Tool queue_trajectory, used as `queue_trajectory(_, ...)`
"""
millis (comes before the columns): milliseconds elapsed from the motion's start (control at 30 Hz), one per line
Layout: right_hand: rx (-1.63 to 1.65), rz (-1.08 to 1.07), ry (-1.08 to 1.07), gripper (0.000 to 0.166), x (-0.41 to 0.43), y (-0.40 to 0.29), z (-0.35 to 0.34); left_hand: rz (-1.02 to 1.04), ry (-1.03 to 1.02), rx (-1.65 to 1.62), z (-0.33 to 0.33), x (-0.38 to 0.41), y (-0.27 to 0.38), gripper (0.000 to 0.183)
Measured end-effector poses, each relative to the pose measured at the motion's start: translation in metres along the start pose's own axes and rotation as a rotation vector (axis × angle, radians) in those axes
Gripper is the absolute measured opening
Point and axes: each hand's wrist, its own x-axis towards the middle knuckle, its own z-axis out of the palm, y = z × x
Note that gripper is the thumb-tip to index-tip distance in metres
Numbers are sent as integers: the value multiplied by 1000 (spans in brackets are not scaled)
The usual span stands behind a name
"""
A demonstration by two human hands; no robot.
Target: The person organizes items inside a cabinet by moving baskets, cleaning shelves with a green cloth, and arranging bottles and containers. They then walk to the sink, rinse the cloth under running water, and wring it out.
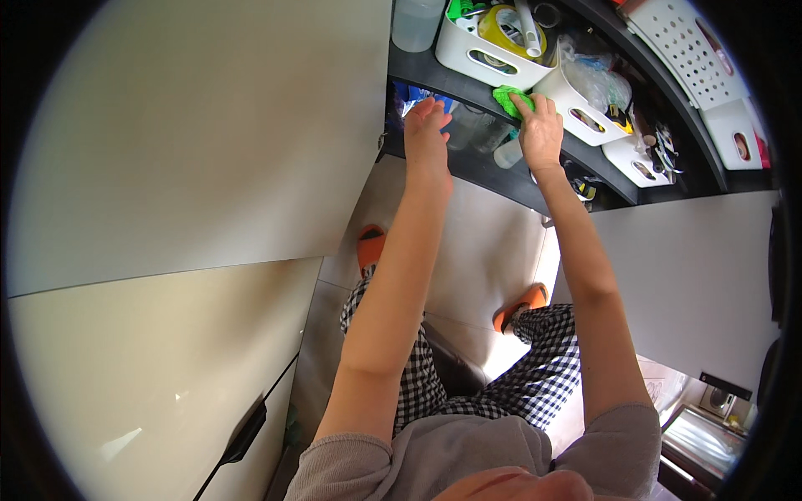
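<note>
My right hand [542,131] presses a bright green cloth [515,101] onto the front edge of a dark cabinet shelf [463,83]. Just above that hand stand two white plastic bins with oval handle holes: the left bin [485,66] holds a roll of yellow tape [501,26], the other bin [579,119] holds crumpled clear plastic bags [598,81]. My left hand [427,128] hangs in front of the lower shelf opening with nothing in it, its fingers slightly apart. Behind it a blue package [416,94] is partly hidden.
Clear bottles [476,128] and a white container [507,153] stand on the lower shelf [482,175]. A third white bin [639,164] holds metal tools. A clear bottle [416,25] is at upper left. Cabinet doors [207,138] flank me; perforated white baskets [683,53] sit higher up.
</note>
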Motion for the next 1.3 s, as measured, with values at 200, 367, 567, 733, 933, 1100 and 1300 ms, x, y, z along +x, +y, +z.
queue_trajectory(200,288,120,415,45,28,-14,-29,8,0,82,-1,-3,1,34)
queue_trajectory(367,-15,33,148,37,18,-4,7,-7,-44,70,8,-4,-10,36)
queue_trajectory(567,141,73,142,34,12,-8,8,18,-48,70,1,-4,-12,40)
queue_trajectory(733,37,-14,84,39,-23,19,3,15,-66,60,3,-3,-12,38)
queue_trajectory(933,-150,90,-95,37,-49,33,-18,45,-27,61,-10,4,-4,35)
queue_trajectory(1100,110,269,-85,32,-114,64,-40,63,-12,37,-16,4,0,36)
queue_trajectory(1300,783,821,-501,47,-256,61,-95,60,-28,109,-15,-7,-21,36)
